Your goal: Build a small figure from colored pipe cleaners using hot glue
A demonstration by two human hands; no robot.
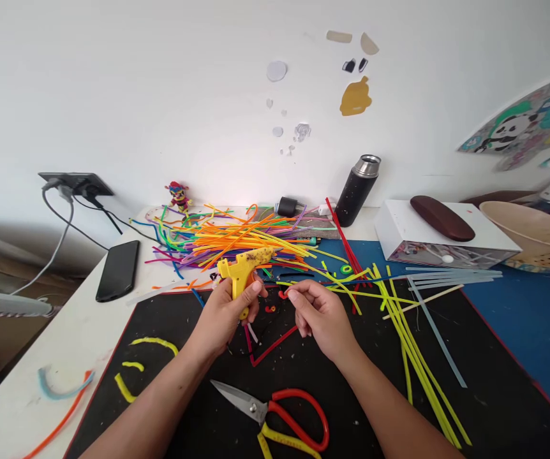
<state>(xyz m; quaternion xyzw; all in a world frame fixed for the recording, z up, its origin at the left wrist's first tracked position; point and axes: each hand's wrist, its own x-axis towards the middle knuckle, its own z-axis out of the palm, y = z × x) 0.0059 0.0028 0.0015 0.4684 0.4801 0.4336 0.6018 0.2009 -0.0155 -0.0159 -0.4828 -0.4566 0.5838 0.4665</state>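
Note:
My left hand [230, 310] is wrapped round the handle of a yellow hot glue gun [244, 268], its dark-stained nozzle pointing right. Close by, my right hand [321, 313] pinches a small curled red piece [283, 294], probably cut pipe cleaner, between thumb and forefinger. Another tiny red-and-yellow piece [270, 309] lies on the black mat between the hands. A bent red pipe cleaner [275, 345] rests just below them. Nearer to me lie scissors [260, 411] with one red and one yellow handle, blades apart and pointing left.
A heap of coloured pipe cleaners [246, 236] spreads behind the hands. Yellow-green stems [413, 357] and translucent glue sticks [440, 331] lie to the right. A black flask [358, 191], a white box [399, 223] and a bowl [533, 223] stand at the back; a phone [118, 271] lies left.

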